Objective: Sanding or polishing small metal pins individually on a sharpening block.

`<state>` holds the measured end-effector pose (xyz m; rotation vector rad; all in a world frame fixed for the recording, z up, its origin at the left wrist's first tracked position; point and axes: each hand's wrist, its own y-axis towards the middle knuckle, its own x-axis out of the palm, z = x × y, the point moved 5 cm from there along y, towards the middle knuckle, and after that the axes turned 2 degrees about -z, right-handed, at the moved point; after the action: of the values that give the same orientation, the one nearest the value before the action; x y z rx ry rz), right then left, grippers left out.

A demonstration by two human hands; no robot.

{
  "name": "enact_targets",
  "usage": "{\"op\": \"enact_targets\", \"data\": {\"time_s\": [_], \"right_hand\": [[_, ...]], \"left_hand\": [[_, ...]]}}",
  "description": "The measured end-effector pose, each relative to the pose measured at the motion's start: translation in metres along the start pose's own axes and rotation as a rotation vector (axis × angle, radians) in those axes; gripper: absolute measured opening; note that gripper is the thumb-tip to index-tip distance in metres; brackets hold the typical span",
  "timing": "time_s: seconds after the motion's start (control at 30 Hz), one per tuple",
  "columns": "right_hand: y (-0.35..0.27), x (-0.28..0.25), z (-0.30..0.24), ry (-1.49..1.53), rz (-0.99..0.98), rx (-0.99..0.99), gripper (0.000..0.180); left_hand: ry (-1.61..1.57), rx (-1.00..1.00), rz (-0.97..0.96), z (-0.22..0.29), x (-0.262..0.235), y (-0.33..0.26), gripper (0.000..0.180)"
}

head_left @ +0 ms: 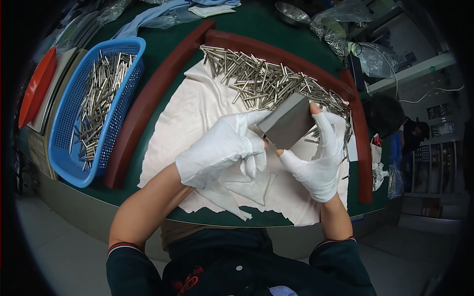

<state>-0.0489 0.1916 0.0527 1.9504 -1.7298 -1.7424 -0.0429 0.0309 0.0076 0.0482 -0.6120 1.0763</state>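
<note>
Block (287,123), grey and flat, is held tilted above the cloth (173,118). By the right hand (321,160) it is grasped, with the thumb at the lower corner and a finger at the upper one, probably so that the broad face is left uncovered. The left hand (219,148) is placed at the opposite edge, with several fingers curled; whether the block or some small thing is pinched there cannot be told. Some fingertips (315,109) are left bare by the white gloves (316,182), perhaps for better feeling. Beyond the block, many metal pins (261,81) are heaped at the far side of the cloth, which seems to be spread for protecting them from scratches. Around three sides a dark red frame (157,98) is set, presumably to prevent rolling. Near the hands, cloth scraps (254,190) are laid. Outside the frame, on the left part of the green tabletop (159,52), more pins are contained in the blue basket (74,177). No brand or label can be read; on the dark shirt (217,271), red embroidery (189,281) is seen, but it is not legible.
</note>
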Motion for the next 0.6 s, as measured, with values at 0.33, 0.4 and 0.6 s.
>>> {"op": "enact_targets", "data": {"time_s": [0.33, 0.4, 0.6], "right_hand": [[-0.004, 0.008, 0.0, 0.052, -0.071, 0.091, 0.084], [-0.006, 0.007, 0.0, -0.044, -0.025, 0.018, 0.086], [-0.011, 0.01, 0.004, 0.067, -0.033, 0.063, 0.084]], "left_hand": [[0.034, -0.019, -0.007, -0.002, -0.003, 0.0, 0.048], [0.058, -0.056, -0.017, -0.003, -0.002, 0.001, 0.05], [0.033, -0.011, -0.002, 0.001, 0.0, -0.001, 0.056]]}}
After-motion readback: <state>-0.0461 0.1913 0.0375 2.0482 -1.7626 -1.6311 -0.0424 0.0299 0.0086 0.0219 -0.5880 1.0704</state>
